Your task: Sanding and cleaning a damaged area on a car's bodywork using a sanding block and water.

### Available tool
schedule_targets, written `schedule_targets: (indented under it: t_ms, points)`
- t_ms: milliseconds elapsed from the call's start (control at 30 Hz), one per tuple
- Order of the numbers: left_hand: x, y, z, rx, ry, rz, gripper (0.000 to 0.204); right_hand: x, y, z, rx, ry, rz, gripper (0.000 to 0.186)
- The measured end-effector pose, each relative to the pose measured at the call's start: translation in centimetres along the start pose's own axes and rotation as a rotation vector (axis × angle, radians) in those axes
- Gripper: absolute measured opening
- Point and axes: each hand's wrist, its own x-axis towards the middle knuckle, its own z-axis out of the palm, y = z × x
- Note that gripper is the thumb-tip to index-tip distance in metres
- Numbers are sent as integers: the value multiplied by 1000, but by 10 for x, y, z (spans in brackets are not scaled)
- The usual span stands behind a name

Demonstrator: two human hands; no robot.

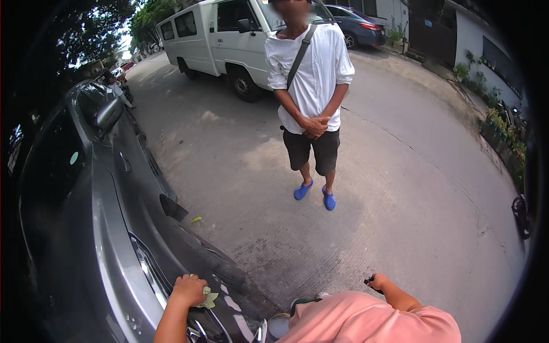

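My left hand (187, 290) presses a pale yellow-green cloth (208, 298) against the front of a grey car (97, 217), near its headlight and bumper. My right hand (378, 282) hangs at my side, closed around a small dark object (369, 281) that I cannot identify. My pink shirt fills the lower edge of the view.
A person in a white shirt, dark shorts and blue clogs (311, 97) stands on the concrete road facing me, hands clasped. A white van (220, 37) and a dark car (357, 26) are parked behind. Plants (503, 126) line a wall on the right.
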Motion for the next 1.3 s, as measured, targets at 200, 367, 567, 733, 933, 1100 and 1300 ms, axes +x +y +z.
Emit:
schedule_targets:
  t_ms: [200,367,567,733,933,1100,1300]
  points:
    - [4,0,3,21,-38,-7,42,0,12,11,2,1,5,52]
    - [4,-1,-1,40,-93,-47,53,3,30,23,-78,-20,66,55]
    - [6,0,3,46,-92,-3,46,6,36,30,-9,4,155,60]
    - [9,2,4,53,-117,-22,48,9,26,25,48,40,141,59]
    - [8,3,0,39,-110,-35,44,7,11,15,73,24,94,56]
    - [8,3,1,65,-109,-40,50,3,5,9,74,4,124,53]
    - [8,1,2,47,-97,-37,48,5,6,14,78,18,101,51]
